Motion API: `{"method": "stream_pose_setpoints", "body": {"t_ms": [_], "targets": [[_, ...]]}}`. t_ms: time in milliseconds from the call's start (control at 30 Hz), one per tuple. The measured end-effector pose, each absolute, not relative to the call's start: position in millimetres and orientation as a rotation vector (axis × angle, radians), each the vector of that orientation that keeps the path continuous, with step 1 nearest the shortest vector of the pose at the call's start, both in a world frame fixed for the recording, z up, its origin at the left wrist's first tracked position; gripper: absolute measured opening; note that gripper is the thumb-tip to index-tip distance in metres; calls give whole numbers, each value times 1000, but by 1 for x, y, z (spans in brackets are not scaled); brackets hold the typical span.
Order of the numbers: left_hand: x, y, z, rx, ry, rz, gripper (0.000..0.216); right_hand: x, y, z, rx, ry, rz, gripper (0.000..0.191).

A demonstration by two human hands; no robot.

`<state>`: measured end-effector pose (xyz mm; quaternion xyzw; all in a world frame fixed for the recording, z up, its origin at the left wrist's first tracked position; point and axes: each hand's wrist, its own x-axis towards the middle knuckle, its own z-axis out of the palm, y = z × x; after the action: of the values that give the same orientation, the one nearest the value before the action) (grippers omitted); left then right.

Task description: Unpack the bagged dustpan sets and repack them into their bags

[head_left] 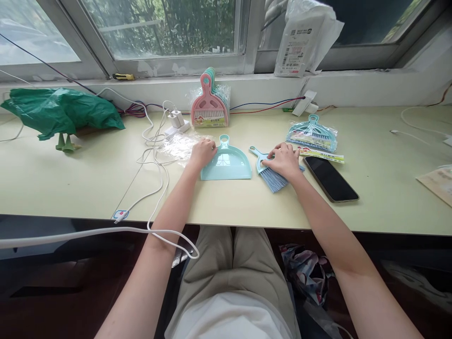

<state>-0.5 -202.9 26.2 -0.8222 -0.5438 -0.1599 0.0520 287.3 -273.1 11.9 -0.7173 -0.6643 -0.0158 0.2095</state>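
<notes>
A light-blue dustpan (229,164) lies on the table in front of me, its ring handle pointing to the window. My left hand (204,153) grips its upper left edge with curled fingers. To the right of the pan is a small hand brush (273,180) with grey-blue bristles, its handle tilted up to the left. My right hand (284,160) is closed over the brush from above and hides part of its head. Crumpled clear plastic wrap (183,145) lies beside my left hand. A printed label strip (323,155) lies just beyond my right hand.
Packaged dustpan sets (210,106) lean against the wall; another wrapped blue set (312,133) lies to the right. A black phone (331,179) rests near my right forearm. White cables (155,162) cross the table and my left forearm. A green plastic bag (63,113) sits far left.
</notes>
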Motion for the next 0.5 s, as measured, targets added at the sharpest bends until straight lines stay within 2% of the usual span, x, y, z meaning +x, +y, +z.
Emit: {"method": "stream_pose_setpoints", "body": {"t_ms": [500], "targets": [[13,-213,35,-2512,-1674,-388,27,276,-276,22,-1728,-1780,-96,24]]}}
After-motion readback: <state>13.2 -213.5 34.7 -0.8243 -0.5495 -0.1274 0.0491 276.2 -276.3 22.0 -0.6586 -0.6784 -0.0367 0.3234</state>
